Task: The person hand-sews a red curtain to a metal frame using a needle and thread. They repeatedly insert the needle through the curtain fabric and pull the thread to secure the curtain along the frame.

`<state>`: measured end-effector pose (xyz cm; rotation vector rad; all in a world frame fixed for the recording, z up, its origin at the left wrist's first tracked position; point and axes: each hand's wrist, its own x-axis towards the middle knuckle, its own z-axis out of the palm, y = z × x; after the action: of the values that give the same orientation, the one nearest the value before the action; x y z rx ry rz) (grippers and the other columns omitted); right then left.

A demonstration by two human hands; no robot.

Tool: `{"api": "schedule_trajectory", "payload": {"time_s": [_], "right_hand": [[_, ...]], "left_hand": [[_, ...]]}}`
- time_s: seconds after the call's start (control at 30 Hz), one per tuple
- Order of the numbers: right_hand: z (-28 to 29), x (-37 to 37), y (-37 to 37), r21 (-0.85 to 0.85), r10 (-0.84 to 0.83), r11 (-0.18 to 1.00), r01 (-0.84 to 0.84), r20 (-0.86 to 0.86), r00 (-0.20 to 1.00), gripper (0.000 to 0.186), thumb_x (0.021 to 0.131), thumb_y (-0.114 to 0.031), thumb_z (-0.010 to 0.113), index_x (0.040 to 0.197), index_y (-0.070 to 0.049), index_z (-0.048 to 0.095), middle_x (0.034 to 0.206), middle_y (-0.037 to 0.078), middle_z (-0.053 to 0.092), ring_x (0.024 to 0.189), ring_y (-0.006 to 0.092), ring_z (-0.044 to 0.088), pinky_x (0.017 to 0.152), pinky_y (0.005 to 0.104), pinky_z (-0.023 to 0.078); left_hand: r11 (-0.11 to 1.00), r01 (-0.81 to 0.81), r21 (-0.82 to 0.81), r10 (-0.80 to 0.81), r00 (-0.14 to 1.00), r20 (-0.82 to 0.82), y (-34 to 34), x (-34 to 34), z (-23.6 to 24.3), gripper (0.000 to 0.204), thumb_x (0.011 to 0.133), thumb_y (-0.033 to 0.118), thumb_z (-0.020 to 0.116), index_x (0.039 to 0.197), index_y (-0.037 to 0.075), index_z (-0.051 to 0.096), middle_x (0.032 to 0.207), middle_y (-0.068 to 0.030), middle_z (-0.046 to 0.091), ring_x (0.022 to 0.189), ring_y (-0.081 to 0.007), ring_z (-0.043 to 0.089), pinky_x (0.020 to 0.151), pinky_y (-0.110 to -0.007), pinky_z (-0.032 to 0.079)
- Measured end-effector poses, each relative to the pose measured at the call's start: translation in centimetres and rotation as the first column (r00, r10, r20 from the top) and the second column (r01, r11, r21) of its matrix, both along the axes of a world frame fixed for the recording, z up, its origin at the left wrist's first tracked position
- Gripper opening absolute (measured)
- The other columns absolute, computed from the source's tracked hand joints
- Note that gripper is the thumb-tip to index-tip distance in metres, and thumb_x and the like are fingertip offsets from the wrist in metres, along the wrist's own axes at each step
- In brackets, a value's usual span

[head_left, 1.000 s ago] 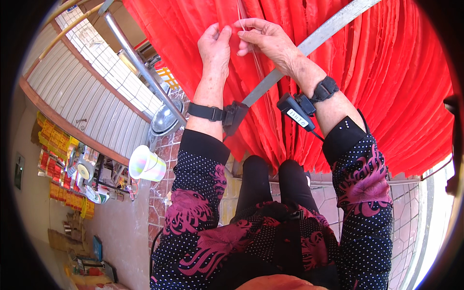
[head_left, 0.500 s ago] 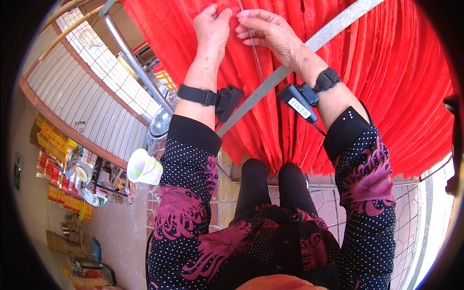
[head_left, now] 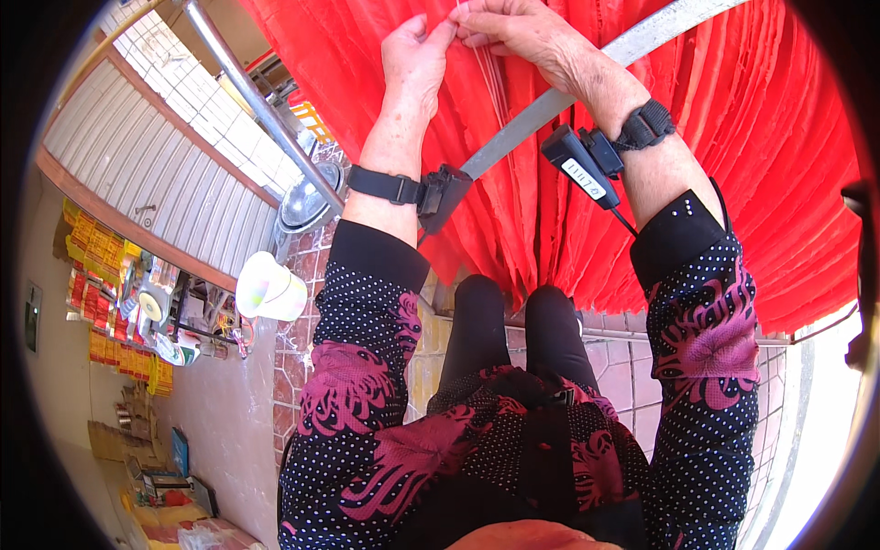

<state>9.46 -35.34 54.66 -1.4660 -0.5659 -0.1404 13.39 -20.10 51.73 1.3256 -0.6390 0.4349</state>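
Both my hands meet near the top edge, over a wide mass of red pleated cloth (head_left: 733, 183). My left hand (head_left: 417, 64) is closed, with its thumb pressed to curled fingers; its fingertips touch those of my right hand, and what they pinch is too small to make out. My right hand (head_left: 527, 37) is closed in a pinch. Thin pale strings (head_left: 492, 82) run from beneath its fingers down along the cloth folds. A flat grey metal bar (head_left: 522, 128) crosses the cloth diagonally and passes under my right forearm.
At left, a shiny metal pole (head_left: 252, 96) slants toward a round metal basin (head_left: 307, 197) on the tiled floor. Nearby are a white bucket (head_left: 272, 287), a grey shutter (head_left: 137, 156) and shelves holding red and yellow packages (head_left: 101, 238). My knees (head_left: 550, 321) are against the cloth's lower edge.
Both hands have moved slightly up and right, and their fingertips have come together. Several strings now show below my right hand. The view has shifted slightly.
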Motion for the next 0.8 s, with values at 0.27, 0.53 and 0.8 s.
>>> {"api": "schedule_trajectory", "payload": {"time_s": [0.27,0.53,0.8], "right_hand": [[-1.5,2.0,-0.1,-0.221,-0.232,0.950,0.222,-0.019,0.973,0.010,0.087,-0.004,0.059,0.094,-0.001,0.065,0.078,0.004,0.064,0.071,0.0140,0.060,0.066,0.0268,0.051],[-1.0,0.1,-0.1,-0.359,-0.303,0.856,0.371,0.233,0.924,0.010,0.085,-0.003,0.059,0.090,-0.001,0.067,0.079,0.007,0.068,0.073,0.0161,0.063,0.067,0.0312,0.051],[-0.4,-0.7,-0.1,-0.433,-0.486,0.709,0.556,0.270,0.831,0.009,0.080,-0.004,0.060,0.086,-0.003,0.066,0.078,0.013,0.067,0.073,0.0204,0.064,0.065,0.0336,0.051]], "left_hand": [[0.999,-0.028,0.028,0.033,0.979,-0.199,0.6,-1.8,-3.8,0.019,0.088,0.002,0.066,0.107,0.000,0.063,0.098,-0.0057,0.068,0.087,-0.0107,0.064,0.077,-0.023,0.050],[0.992,0.119,0.034,-0.114,0.986,-0.121,-1.4,-3.6,-4.4,0.032,0.083,0.005,0.072,0.113,0.003,0.062,0.104,-0.0048,0.068,0.091,-0.0115,0.064,0.081,-0.027,0.051],[0.998,-0.049,-0.042,0.039,0.974,-0.222,-1.6,-3.0,-5.6,0.024,0.088,0.009,0.070,0.109,-0.001,0.065,0.099,-0.0048,0.069,0.086,-0.0096,0.062,0.078,-0.026,0.048]]}}
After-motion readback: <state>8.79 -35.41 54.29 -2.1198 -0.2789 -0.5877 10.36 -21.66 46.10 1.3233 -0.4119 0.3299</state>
